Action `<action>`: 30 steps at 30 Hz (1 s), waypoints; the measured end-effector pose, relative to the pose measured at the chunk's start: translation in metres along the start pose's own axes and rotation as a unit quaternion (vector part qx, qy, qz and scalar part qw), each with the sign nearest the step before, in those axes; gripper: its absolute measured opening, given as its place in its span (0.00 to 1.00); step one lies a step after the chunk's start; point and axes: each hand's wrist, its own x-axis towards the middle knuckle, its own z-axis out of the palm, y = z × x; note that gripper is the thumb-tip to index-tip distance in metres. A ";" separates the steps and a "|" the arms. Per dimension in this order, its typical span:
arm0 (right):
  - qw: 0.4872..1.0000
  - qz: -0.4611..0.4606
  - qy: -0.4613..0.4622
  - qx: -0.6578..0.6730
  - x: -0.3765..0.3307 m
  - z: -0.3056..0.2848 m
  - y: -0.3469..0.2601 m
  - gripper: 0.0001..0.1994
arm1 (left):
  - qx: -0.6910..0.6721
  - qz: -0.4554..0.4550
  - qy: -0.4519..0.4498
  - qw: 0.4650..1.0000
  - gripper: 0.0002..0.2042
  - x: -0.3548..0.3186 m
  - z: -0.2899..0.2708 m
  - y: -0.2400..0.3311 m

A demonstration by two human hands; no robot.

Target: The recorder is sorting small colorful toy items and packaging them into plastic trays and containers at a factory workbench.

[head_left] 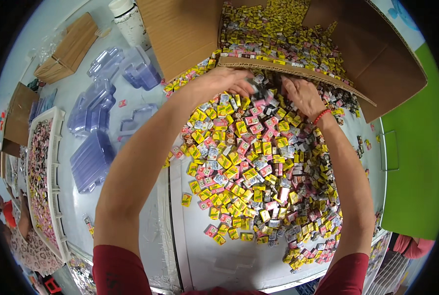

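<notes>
A large heap of tiny box-shaped pieces (pixel 249 162) in yellow, pink, white-blue and dark brown spreads over the white table in front of me. Above the heap, at the lower flap of a tipped cardboard carton (pixel 298 73), both my hands reach into the pieces. My left hand (pixel 229 81) comes in from the left, its fingers bent and a little apart, with blurred pieces by the fingertips. Opposite it, my right hand (pixel 304 97), a red bracelet at the wrist, points down into the heap. Its fingertips are hidden in shadow among the pieces. More of them fill the carton.
Clear bluish plastic trays (pixel 94 157) lie at the left, near a white bottle (pixel 128 24) and a small cardboard box (pixel 67 49). A white basket (pixel 57 182) of similar pieces stands far left, a person (pixel 22 231) beyond it. Green surface (pixel 416 162) lies right.
</notes>
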 end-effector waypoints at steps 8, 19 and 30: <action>0.992 -0.090 -0.039 -0.075 0.021 0.013 -0.042 0.18 | 0.574 0.160 0.139 0.791 0.14 -0.021 -0.032 -0.038; 0.959 -0.050 -0.278 -0.009 0.008 -0.034 -0.079 0.61 | 0.499 -0.026 0.026 0.866 0.56 -0.061 -0.009 -0.015; 0.986 -0.062 -0.156 0.010 0.004 -0.008 -0.075 0.49 | 0.438 0.077 0.047 0.894 0.50 -0.048 0.005 -0.017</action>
